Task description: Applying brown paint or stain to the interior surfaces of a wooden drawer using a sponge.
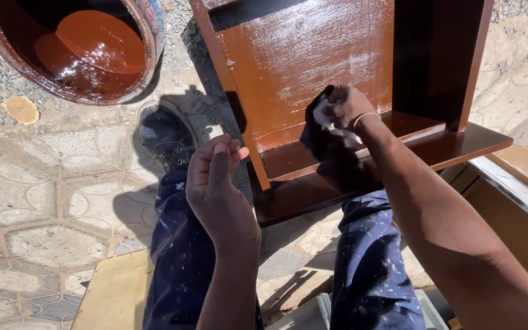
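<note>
**Cloth pressed to a brown-stained wooden panel**

At the upper left stands a round bucket of glossy reddish-brown stain (87,49), on patterned paving stones (38,201) scattered with gravel. Just right of it a dusty dark shoe (165,137) rests on the paving, at the end of a leg in paint-flecked navy trousers (181,256). A flat yellowish board (114,293) lies beside that leg at the bottom edge.

The left hand (215,183) hangs over the left knee, holding nothing, its fingers loosely curled together.

Further right, a brown-stained wooden furniture piece with a flat back panel and shelves (307,55) stands tilted between the knees; its panel shows a pale, streaky patch. The right hand (346,107) is closed around a small whitish cloth wad (324,115) and presses it against the lower panel, just above the shelf. The cloth is mostly in shadow, so its material is possibly rag or cotton waste.

At the far right a pale-edged wooden frame (520,189) lies on the ground.
</note>
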